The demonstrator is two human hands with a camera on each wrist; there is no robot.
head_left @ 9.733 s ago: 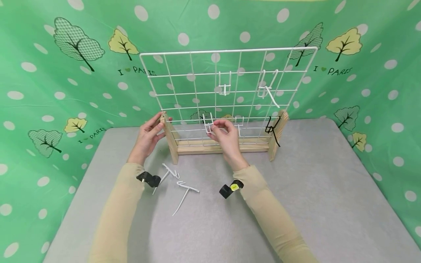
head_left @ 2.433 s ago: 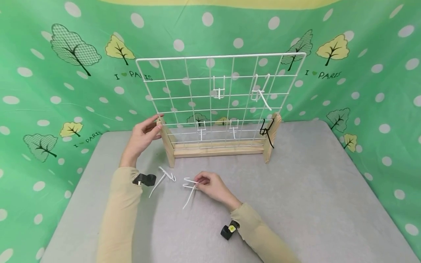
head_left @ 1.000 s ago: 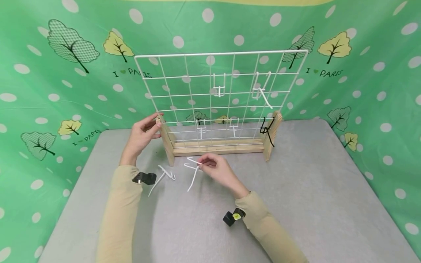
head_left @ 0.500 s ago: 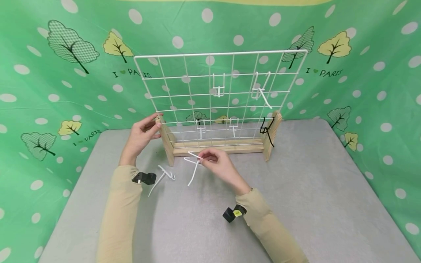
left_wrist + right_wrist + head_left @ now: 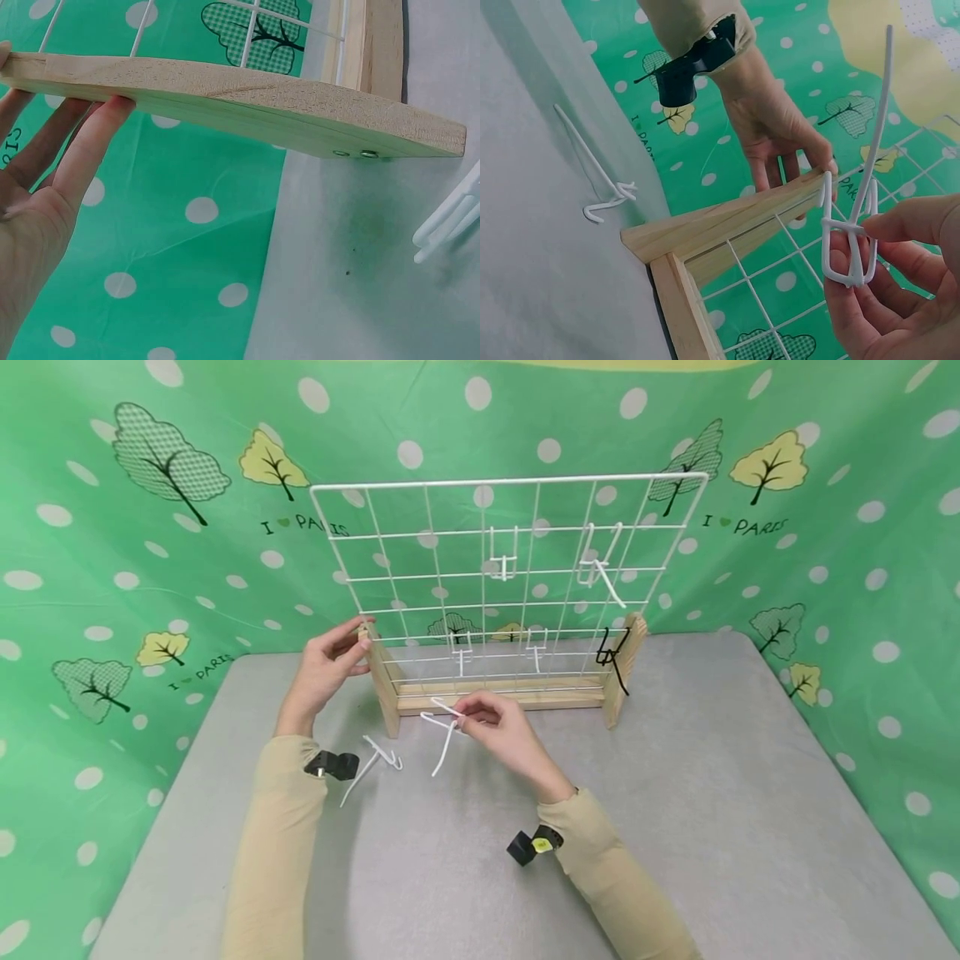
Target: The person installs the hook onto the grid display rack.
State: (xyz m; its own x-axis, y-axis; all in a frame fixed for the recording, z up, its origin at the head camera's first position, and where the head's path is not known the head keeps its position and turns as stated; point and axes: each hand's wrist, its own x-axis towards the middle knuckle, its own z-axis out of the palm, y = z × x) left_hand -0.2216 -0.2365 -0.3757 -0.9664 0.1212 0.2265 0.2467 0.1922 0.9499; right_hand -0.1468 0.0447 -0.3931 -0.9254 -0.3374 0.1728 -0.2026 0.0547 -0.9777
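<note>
My left hand grips the upper end of the wooden side panel, thumb at the front edge and fingertips on its outer face in the left wrist view. My right hand pinches a white wire hook between thumb and fingers. This hook is above the table in front of the stand's wooden base bar, its two bent ends pointing left and its long prong hanging down. It is apart from the white wire grid. A second loose white hook lies on the table near the left wrist.
Hanging on the grid are white hooks at the upper middle, upper right and lower rows, plus a black hook by the right wooden panel. A green patterned curtain stands behind the grey table.
The white hook my right hand held at the grid now hangs on the lower row. My right hand has picked another hook off the table and carried it toward the grid. Left hand stays put.
</note>
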